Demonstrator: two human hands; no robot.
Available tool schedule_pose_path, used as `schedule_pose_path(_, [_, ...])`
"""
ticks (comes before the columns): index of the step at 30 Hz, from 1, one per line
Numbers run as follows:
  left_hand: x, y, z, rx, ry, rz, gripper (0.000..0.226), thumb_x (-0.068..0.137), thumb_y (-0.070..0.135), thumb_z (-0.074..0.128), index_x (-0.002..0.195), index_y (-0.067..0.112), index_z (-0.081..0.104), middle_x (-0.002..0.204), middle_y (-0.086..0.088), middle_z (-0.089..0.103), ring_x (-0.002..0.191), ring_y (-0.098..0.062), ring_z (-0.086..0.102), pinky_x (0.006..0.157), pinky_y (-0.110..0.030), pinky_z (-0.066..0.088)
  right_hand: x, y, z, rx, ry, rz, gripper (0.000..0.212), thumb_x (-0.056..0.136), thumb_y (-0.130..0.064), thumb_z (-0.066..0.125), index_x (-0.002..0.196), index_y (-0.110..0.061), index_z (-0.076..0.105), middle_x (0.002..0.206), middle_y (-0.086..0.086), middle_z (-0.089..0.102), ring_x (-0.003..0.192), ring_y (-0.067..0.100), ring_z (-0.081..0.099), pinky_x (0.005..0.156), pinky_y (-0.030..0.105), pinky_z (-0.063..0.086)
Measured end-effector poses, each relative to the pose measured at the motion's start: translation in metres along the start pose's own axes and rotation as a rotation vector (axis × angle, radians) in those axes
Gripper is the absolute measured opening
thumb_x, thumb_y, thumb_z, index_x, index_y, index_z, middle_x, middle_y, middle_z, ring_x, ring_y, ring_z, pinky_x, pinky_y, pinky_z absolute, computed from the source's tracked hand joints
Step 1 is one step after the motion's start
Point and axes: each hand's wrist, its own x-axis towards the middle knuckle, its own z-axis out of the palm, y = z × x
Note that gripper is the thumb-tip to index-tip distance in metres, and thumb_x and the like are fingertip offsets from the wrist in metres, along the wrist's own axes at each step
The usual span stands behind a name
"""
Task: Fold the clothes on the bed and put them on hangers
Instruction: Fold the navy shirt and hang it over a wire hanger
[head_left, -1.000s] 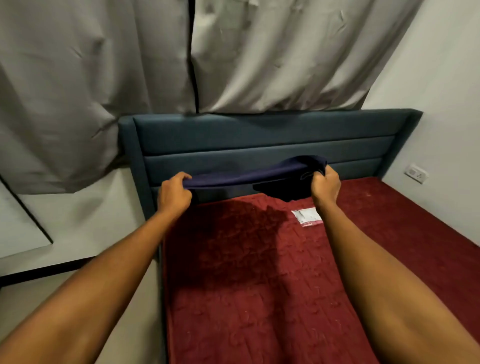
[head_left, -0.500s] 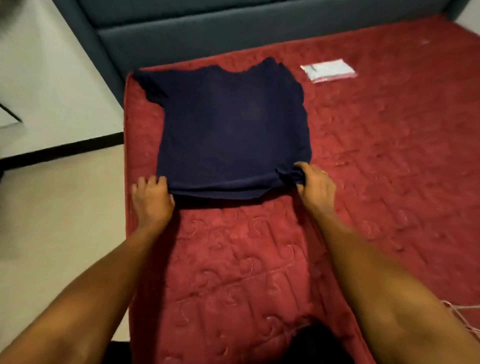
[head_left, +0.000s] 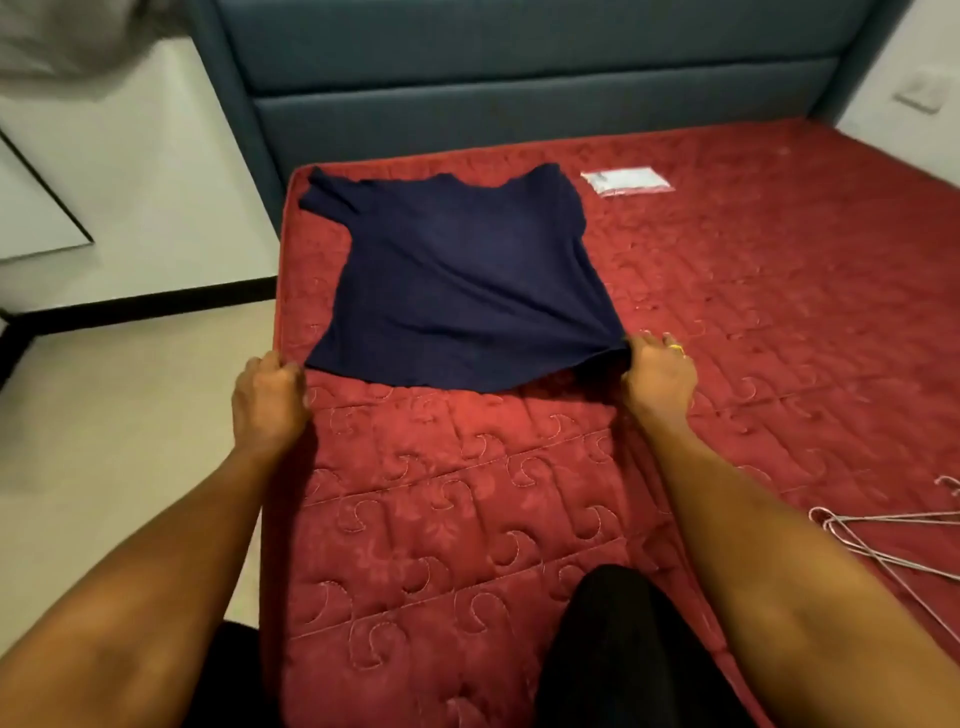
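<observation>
A navy shirt (head_left: 457, 291) lies flat on a red quilted bed (head_left: 779, 312), near its left edge, neck toward a blue headboard (head_left: 519, 104). The right grip (head_left: 657, 379) pinches the shirt's lower right corner, with creases fanning from it. The left grip (head_left: 270, 400), fingers curled, touches the lower left corner; whether it holds is unclear. Wire hangers (head_left: 841, 527) lie at the far right, well apart from the shirt. A white packet (head_left: 626, 182) lies just beside the shirt's right shoulder.

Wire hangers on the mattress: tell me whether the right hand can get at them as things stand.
Probably yes. The wire hangers lie on the mattress right of the right forearm, with nothing between. The right hand grips the navy shirt, so it must let go first.
</observation>
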Motion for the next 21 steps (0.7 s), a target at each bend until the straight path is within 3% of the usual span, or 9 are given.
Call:
schedule_pose_path(2, [-0.011,0.014,0.0,-0.043,-0.02,-0.024,0.009,0.076,0.004,0.07,0.081,-0.002,0.067,0.081,-0.023,0.058,0.077,-0.044,0.057,0.065,-0.049,0.052,-0.006,-0.002,-0.002,-0.079,-0.048,0.019,0.025,0.074,-0.008,0.076,0.099,-0.009,0.073,0.108,0.016,0.07,0.116,0.043,0.06,0.084,0.046,0.051])
schedule_pose_path(3, [-0.014,0.023,0.002,-0.057,-0.044,-0.018,0.008,0.076,0.004,0.069,0.081,-0.002,0.068,0.082,-0.024,0.059,0.077,-0.045,0.058,0.066,-0.048,0.052,-0.008,-0.001,-0.001,-0.109,-0.073,0.046,0.023,0.073,-0.008,0.077,0.096,-0.008,0.074,0.107,0.017,0.07,0.115,0.043,0.061,0.085,0.045,0.051])
schedule_pose_path(7, [-0.018,0.049,0.014,-0.148,-0.129,-0.008,0.014,0.079,0.008,0.063,0.087,-0.001,0.07,0.088,-0.026,0.064,0.081,-0.047,0.062,0.07,-0.048,0.052,-0.026,0.004,0.003,-0.117,-0.164,0.116,0.014,0.075,-0.008,0.072,0.088,-0.003,0.074,0.086,0.022,0.072,0.091,0.042,0.066,0.078,0.041,0.049])
schedule_pose_path(9, [-0.01,0.054,0.022,-0.209,-0.155,-0.147,0.02,0.083,0.011,0.059,0.094,-0.003,0.068,0.095,-0.03,0.066,0.09,-0.049,0.064,0.076,-0.049,0.053,-0.028,0.001,0.009,-0.067,-0.161,0.103,0.014,0.071,-0.009,0.071,0.081,0.0,0.072,0.079,0.025,0.069,0.082,0.045,0.066,0.072,0.041,0.05])
schedule_pose_path(11, [0.003,0.057,0.032,-0.282,-0.163,-0.321,0.031,0.089,0.019,0.059,0.108,-0.006,0.064,0.11,-0.033,0.063,0.104,-0.05,0.061,0.084,-0.05,0.052,-0.03,-0.011,0.016,-0.002,-0.13,-0.025,0.01,0.069,-0.009,0.068,0.074,0.0,0.068,0.072,0.025,0.066,0.074,0.045,0.064,0.064,0.044,0.051])
schedule_pose_path(13, [0.024,0.058,0.047,-0.34,-0.16,-0.465,0.049,0.094,0.029,0.06,0.125,-0.009,0.055,0.127,-0.032,0.055,0.12,-0.049,0.052,0.095,-0.052,0.047,-0.024,-0.035,0.028,0.085,-0.078,-0.169,0.009,0.073,-0.012,0.067,0.072,-0.003,0.066,0.073,0.019,0.063,0.078,0.043,0.062,0.059,0.043,0.051])
schedule_pose_path(17, [0.065,0.051,0.065,-0.344,-0.171,-0.655,0.076,0.092,0.046,0.067,0.14,-0.007,0.041,0.144,-0.029,0.042,0.132,-0.046,0.043,0.101,-0.056,0.045,-0.014,-0.106,0.049,0.242,-0.072,-0.359,0.016,0.077,-0.029,0.064,0.081,-0.013,0.065,0.082,0.007,0.059,0.087,0.032,0.055,0.065,0.038,0.048])
schedule_pose_path(19, [0.078,0.042,0.065,-0.349,-0.196,-0.707,0.073,0.09,0.042,0.072,0.139,-0.005,0.045,0.142,-0.027,0.048,0.13,-0.045,0.049,0.1,-0.052,0.046,-0.013,-0.14,0.063,0.28,-0.163,-0.428,0.034,0.076,-0.041,0.062,0.098,-0.016,0.069,0.09,0.006,0.062,0.092,0.031,0.056,0.075,0.04,0.05])
schedule_pose_path(21, [0.081,0.034,0.057,-0.388,-0.212,-0.739,0.054,0.09,0.031,0.073,0.13,-0.002,0.058,0.133,-0.026,0.059,0.122,-0.044,0.058,0.096,-0.048,0.05,-0.017,-0.161,0.076,0.224,-0.315,-0.464,0.057,0.074,-0.055,0.058,0.119,-0.02,0.065,0.105,0.005,0.061,0.099,0.031,0.059,0.087,0.044,0.049])
